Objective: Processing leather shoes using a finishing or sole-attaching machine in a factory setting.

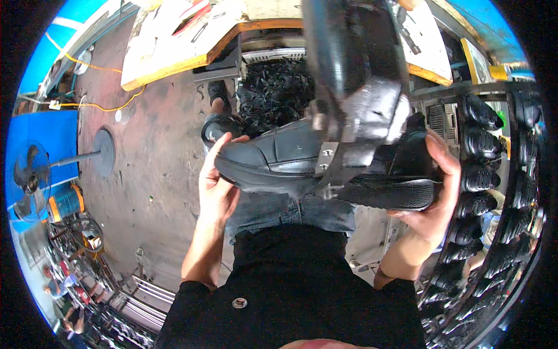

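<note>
Black shoe [276, 150] — between both hands [217, 195] [443, 203], toe leftward

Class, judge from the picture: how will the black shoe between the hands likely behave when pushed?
The black shoe should hold its shape, since its rounded toe shows no sag. Its thick sole probably resists bending; the smooth upper might be slippery.

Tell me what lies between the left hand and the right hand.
In the head view, a black shoe spans the stretch from left hand to right hand; a machine covers part of it.
</note>
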